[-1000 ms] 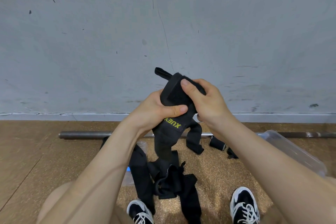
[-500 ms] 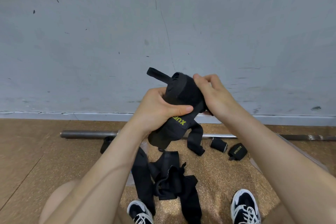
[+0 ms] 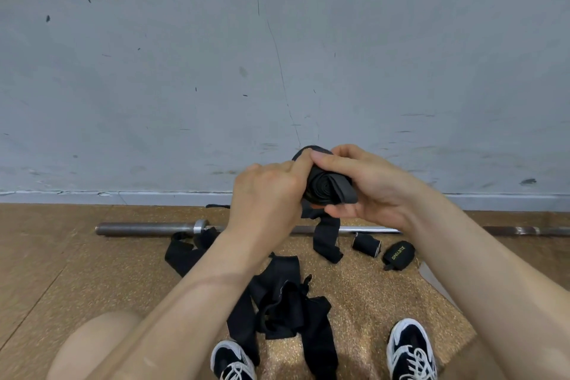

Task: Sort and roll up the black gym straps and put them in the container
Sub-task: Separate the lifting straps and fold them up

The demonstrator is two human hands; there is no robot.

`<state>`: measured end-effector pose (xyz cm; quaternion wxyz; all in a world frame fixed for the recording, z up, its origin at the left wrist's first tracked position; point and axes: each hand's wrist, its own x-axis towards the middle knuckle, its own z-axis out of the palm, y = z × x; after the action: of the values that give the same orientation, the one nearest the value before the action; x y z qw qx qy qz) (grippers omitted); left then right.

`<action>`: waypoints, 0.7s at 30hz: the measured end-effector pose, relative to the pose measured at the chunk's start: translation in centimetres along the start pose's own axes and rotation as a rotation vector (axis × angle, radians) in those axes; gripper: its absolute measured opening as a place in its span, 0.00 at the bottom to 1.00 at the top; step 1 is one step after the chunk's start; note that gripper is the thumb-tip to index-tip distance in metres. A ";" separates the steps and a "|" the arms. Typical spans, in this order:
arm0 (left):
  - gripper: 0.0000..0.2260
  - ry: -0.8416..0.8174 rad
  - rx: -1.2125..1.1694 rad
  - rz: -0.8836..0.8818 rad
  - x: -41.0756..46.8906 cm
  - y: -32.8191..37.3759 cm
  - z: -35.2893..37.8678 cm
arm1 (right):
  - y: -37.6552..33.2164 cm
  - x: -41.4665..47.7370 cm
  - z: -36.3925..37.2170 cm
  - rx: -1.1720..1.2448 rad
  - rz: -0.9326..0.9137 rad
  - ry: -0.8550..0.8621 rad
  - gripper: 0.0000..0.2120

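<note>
Strap roll [image 3: 328, 187] mid-wind, held up at chest height in front of the wall, spiral end facing camera. Loose tail [image 3: 325, 237] hangs below the roll, not yet wound in. Right hand [image 3: 367, 187] clamps the roll, thumb under and fingers over the top. Left hand [image 3: 265, 194] is closed on the roll's left side, fingertips pressing the outer layer.

To do this step well, likely: keep tension on the tail, turn the roll with one hand while the other pins the layers, keep edges aligned so the coil doesn't cone out, then close the end flat. Risk: loosening either grip lets the coil spring open.

Floor below: tangled pile of straps [image 3: 287, 305] between the shoes, unsorted. Two finished rolls [image 3: 366, 244] and [image 3: 398, 252] lie near the barbell [image 3: 148, 229]. Clear container edge [image 3: 431, 278] shows by the right forearm, mostly hidden; contents can't be told.
</note>
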<state>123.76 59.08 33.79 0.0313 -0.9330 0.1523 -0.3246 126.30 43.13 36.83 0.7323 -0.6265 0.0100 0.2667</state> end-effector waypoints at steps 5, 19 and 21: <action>0.37 -0.030 -0.105 -0.045 -0.1 -0.5 -0.3 | 0.3 0.5 0.1 0.165 -0.082 0.051 0.15; 0.06 0.010 -0.406 0.163 0.6 -4.2 -3.8 | 0.0 1.9 -2.2 -0.043 -0.212 0.163 0.16; 0.08 -0.039 -0.373 0.197 0.6 -4.0 -3.9 | 0.3 2.3 -2.1 -0.112 -0.265 0.197 0.18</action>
<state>122.84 62.85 37.88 -0.1071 -0.9094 0.2996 -0.2679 128.81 42.03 35.28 0.7206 -0.6852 -0.0160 0.1051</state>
